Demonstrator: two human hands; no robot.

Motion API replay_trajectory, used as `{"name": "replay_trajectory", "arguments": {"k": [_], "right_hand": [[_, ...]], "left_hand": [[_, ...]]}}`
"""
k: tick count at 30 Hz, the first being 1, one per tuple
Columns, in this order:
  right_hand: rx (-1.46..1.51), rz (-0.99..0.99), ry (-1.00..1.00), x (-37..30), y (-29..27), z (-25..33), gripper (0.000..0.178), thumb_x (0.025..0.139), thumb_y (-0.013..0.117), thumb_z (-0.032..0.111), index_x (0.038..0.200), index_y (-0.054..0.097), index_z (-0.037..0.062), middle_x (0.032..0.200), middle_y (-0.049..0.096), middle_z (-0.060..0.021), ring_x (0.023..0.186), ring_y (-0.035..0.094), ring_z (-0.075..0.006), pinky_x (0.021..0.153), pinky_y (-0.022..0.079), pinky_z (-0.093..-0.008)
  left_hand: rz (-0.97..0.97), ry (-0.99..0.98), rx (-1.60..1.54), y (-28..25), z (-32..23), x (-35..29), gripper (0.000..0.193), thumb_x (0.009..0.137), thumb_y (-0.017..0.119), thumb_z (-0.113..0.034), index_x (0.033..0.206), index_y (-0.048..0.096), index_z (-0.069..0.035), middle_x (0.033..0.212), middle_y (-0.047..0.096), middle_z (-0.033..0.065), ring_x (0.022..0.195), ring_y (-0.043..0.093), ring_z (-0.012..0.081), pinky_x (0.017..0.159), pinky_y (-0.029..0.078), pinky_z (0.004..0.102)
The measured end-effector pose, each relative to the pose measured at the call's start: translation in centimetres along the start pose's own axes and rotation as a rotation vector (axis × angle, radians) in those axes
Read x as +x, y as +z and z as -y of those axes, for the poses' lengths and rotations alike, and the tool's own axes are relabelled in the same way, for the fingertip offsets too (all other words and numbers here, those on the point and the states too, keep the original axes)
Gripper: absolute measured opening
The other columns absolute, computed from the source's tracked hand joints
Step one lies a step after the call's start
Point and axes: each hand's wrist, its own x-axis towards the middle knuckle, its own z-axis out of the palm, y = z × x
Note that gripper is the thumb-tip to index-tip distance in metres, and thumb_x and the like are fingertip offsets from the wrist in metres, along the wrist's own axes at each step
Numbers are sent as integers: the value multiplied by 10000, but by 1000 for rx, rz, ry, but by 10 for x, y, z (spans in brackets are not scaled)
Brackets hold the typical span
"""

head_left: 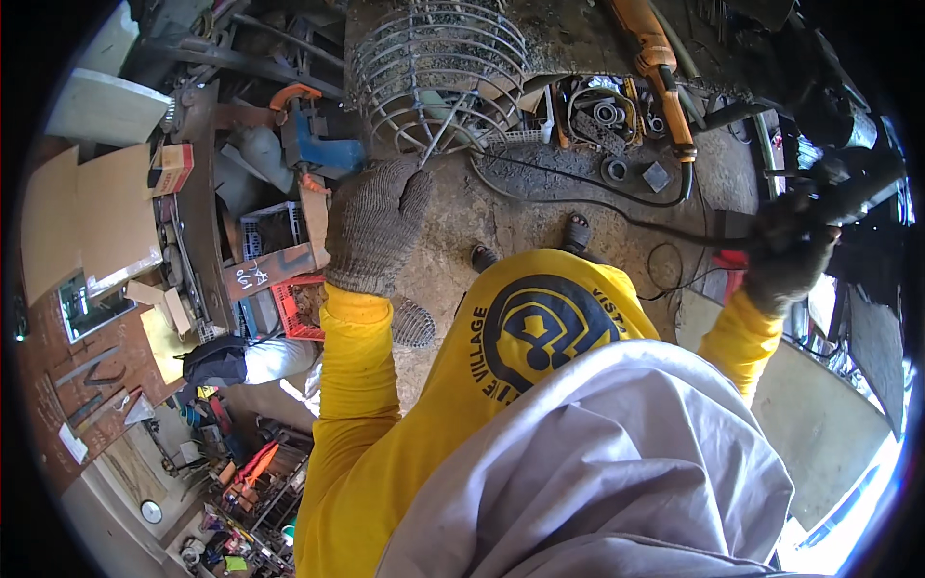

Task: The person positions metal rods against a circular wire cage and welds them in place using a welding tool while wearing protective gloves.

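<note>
My left hand (378, 226), in a grey-brown knit glove, is closed at the lower edge of a round cage of bent metal wire (438, 67). A thin metal rod (449, 125) slants across the cage down to my fingertips, and they appear to grip its end. Out to the right, my right hand (785, 265), also gloved, is closed around a dark, bulky object (848, 193). Shadow hides what kind of object it is. A thick black cable (626, 223) runs across the floor up to that hand.
An orange angle grinder (660, 77) lies on the workbench (568, 39), its cord hanging down. Below it sits a box of metal rings and parts (605, 116). A blue clamp-like tool (323, 144) and a red crate (299, 306) stand left. My sandalled feet (575, 234) are on the floor.
</note>
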Motion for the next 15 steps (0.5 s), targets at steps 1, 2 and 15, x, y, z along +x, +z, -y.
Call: {"name": "replay_trajectory", "arguments": {"k": [1,2,15], "right_hand": [[96,62,61,-13,12,-20,526,979,571,347,1347,482,-18,1001,628,-88,748,571,-179,635,461,-333],[186,121,120,-25,23,-36,552,975,574,363,1360,467,-17,1008,628,-92,741,573,-179,618,456,-331],[-252,94,405,-77,65,-121,721,960,645,421,1459,372,-21,788,599,-74,565,562,-140,538,488,-259]], "left_hand": [[1,-15,-7,0,1,-2,208,891,691,-187,1055,697,-60,954,717,149,839,695,332,750,541,402],[4,-26,-20,0,2,-3,208,891,691,-189,1053,697,-59,951,716,151,838,696,332,751,541,404],[83,-46,-15,1,9,-4,238,910,677,-214,1077,689,-44,1024,721,154,891,701,332,786,551,395]]}}
